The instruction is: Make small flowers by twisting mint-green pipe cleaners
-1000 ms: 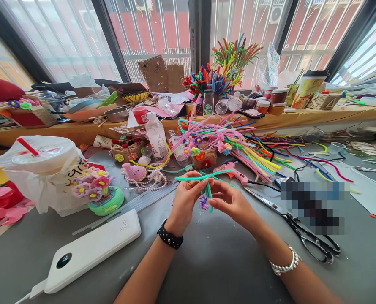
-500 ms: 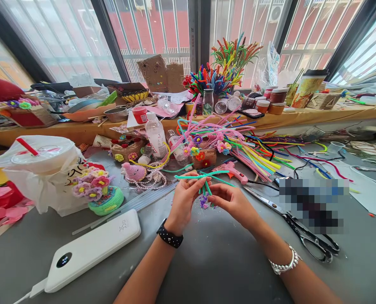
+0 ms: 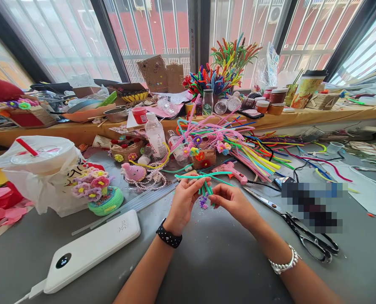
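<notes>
Several green pipe cleaners [image 3: 222,172] cross each other between my hands, above the grey table. My left hand [image 3: 188,194] is closed, pinching them where they cross. The fingers of my right hand [image 3: 227,198] pinch a green stem that hangs down from the crossing. Just below my fingertips shows a small purple piece [image 3: 203,202]; whether it is joined to the stems I cannot tell. A pink glue gun [image 3: 230,169] lies right behind my hands. To the right rest large black-handled scissors [image 3: 289,217].
A white power bank [image 3: 94,251] lies at the front left, beside a crocheted flower pot [image 3: 105,200] and a bagged drink cup [image 3: 45,164]. Behind are a pile of coloured pipe cleaners [image 3: 254,156], a plastic bottle [image 3: 155,135] and a cluttered ledge [image 3: 270,122]. Clear sticks [image 3: 140,198] lie left of my hands.
Both hands stay nearly in place with their grip kept. The right fingers have shifted very slightly along the hanging green stem.
</notes>
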### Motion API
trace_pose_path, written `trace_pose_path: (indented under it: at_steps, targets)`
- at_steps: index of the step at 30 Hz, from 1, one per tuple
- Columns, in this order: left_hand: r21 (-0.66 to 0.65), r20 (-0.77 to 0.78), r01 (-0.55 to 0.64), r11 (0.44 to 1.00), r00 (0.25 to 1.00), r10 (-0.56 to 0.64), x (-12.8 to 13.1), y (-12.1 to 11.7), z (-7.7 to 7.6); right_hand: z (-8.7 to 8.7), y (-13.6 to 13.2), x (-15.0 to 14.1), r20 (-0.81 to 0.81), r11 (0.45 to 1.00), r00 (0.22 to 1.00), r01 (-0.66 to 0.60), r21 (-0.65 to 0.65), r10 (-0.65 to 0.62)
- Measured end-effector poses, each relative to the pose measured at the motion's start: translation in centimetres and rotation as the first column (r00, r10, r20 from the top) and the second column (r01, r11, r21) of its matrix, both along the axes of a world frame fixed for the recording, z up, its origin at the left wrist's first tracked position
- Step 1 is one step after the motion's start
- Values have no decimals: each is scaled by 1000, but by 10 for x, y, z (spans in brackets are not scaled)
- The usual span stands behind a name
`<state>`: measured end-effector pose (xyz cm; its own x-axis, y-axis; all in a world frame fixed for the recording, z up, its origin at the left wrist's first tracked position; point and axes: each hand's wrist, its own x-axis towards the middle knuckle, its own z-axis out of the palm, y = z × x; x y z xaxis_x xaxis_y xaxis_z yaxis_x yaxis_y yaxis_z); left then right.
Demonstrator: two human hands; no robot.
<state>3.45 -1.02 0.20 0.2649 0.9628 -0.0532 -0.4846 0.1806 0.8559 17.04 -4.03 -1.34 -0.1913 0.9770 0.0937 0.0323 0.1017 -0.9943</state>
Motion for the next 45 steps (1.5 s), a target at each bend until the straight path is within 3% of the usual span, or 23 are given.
trace_pose_path:
  at_steps: [8,18,24,40,45]
  targets:
    - [21,-12,88,996,996,-88,-1,-1,1,-3,4,7,-21,991,992,124,39,-123]
    - [25,-24,236,972,972,-235,5,-6,0,0,3,9,-55,950,977,213,227,-206]
    - [21,-76,233,972,970,-230,6,-6,-1,-3,3,10,-17,908,948,308,283,-317]
    - [41,-113,170,985,980,-165,5,-6,-1,1,0,7,96,873,925,308,380,-368]
    - [75,-141,147,986,981,-136,7,-7,0,1,1,8,115,886,932,281,369,-344]
